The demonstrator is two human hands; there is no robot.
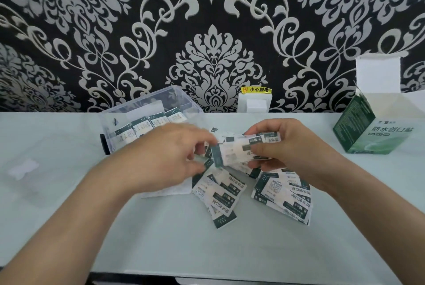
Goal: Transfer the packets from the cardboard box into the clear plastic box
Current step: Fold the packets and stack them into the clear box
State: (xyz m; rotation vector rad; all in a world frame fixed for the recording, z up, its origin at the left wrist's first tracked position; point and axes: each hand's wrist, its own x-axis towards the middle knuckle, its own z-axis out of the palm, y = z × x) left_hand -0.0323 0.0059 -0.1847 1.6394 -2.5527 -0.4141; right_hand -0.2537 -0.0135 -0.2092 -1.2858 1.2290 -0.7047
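My right hand (282, 146) grips a stack of green-and-white packets (239, 152) above the table's middle. My left hand (174, 158) pinches the left end of that stack with curled fingers. Below the hands, several loose packets (220, 197) lie in two heaps on the table, the other heap (282, 197) to the right. The clear plastic box (147, 105) stands behind my left hand with several packets (142, 126) lined up inside. The green cardboard box (368, 128) stands open at the far right, its white flap up.
A pale table (207, 250) runs to a patterned black-and-white wall. A white wall socket (254, 103) with a yellow warning label sits at the table's back edge. A clear lid (25, 169) lies on the left. A white sheet (170, 189) lies under my left wrist.
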